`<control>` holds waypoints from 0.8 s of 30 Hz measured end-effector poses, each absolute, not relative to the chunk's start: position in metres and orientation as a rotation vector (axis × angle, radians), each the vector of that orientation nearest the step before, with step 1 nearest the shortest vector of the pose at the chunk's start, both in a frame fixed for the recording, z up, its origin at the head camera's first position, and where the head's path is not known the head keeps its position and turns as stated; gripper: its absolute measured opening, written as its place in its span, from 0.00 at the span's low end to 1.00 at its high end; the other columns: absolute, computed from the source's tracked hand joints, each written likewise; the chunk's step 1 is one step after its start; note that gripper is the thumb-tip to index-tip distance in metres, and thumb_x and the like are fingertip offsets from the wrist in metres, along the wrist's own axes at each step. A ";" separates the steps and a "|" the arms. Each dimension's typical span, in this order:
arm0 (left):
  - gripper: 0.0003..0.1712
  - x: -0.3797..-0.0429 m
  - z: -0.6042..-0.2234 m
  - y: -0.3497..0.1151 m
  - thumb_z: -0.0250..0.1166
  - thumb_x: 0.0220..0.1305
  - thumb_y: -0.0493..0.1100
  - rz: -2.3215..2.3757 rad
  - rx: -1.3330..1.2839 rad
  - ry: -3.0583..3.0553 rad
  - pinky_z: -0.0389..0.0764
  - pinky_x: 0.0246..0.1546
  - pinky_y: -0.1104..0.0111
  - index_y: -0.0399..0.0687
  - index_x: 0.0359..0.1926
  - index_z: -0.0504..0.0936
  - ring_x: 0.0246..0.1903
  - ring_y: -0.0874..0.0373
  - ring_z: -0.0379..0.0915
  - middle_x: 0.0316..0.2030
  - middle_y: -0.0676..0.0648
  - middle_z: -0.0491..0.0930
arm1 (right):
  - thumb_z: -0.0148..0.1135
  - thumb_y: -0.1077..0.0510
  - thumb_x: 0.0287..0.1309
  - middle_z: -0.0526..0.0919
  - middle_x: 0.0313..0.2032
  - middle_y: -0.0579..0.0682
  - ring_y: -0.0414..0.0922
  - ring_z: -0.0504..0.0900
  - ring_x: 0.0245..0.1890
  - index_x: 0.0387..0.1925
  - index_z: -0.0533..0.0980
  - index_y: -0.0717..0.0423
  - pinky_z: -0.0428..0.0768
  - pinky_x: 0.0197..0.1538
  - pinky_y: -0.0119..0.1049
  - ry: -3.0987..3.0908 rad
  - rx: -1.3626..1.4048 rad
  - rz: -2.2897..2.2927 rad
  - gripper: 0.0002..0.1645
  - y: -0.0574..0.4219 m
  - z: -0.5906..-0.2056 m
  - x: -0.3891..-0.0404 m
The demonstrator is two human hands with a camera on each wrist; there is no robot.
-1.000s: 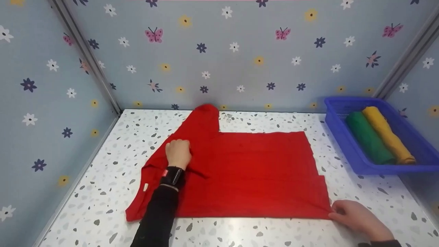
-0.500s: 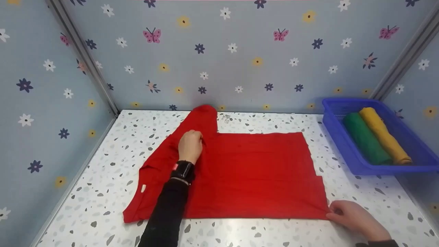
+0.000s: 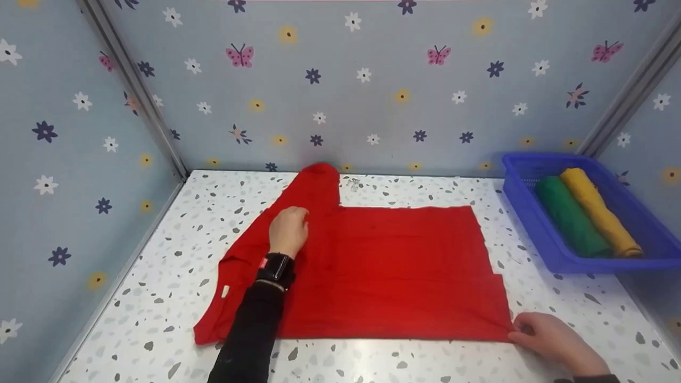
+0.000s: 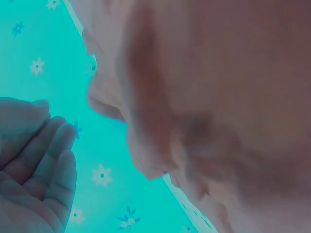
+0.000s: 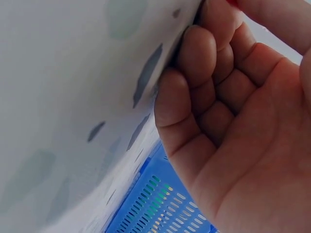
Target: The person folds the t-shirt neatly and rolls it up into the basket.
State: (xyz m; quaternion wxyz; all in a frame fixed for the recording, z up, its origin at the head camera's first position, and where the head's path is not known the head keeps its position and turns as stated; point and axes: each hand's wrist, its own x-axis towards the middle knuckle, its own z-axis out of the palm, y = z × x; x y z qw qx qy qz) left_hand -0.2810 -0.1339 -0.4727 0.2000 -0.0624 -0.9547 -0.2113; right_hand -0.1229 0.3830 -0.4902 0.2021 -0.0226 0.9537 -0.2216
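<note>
Red shirt (image 3: 404,266) lies flat across the middle of the frame, on a speckled white table (image 3: 159,266). At the far left stands a pale blue wall (image 3: 69,175) with flowers on it, meeting the flowered back wall (image 3: 362,117) along a grey metal strip (image 3: 138,88). The shirt's left end reaches the lower left, where a small white tag (image 3: 225,291) shows near its curved edge; from there the cloth slants up to a rounded tip at the upper middle, close to the back wall. My left arm, in a black sleeve (image 3: 247,332) with a black band (image 3: 275,269) at the wrist, crosses this end from the bottom. My left hand (image 3: 288,231) is over the cloth left of centre; the left wrist view shows its fingers loosely bent, with nothing seen between them and the blurred cloth off to the side. To the right, the shirt spreads into a wide panel with faint creases and a stepped right edge. At the lower right, my right hand (image 3: 550,338) pinches the shirt's near corner between thumb and finger, the other fingers curled in. Farther right and higher sits a blue basket (image 3: 526,218), holding a green roll (image 3: 572,215) and, touching it, a yellow roll (image 3: 601,213).
</note>
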 end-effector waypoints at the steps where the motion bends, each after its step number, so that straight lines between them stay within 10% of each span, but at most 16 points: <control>1: 0.12 -0.280 -0.473 -0.137 0.66 0.58 0.30 -0.590 -0.171 -2.674 0.79 0.45 0.52 0.37 0.44 0.86 0.43 0.42 0.80 0.41 0.38 0.84 | 0.70 0.49 0.57 0.75 0.25 0.45 0.44 0.71 0.29 0.30 0.77 0.51 0.70 0.36 0.41 2.664 -0.064 -0.620 0.13 0.383 -0.490 -0.123; 24: 0.13 -0.257 -0.466 -0.220 0.62 0.59 0.33 -0.687 0.028 -2.742 0.76 0.44 0.47 0.33 0.44 0.84 0.44 0.37 0.79 0.42 0.34 0.84 | 0.66 0.46 0.61 0.79 0.27 0.46 0.44 0.75 0.26 0.35 0.79 0.57 0.76 0.33 0.42 2.788 -0.204 -0.667 0.17 0.383 -0.462 -0.168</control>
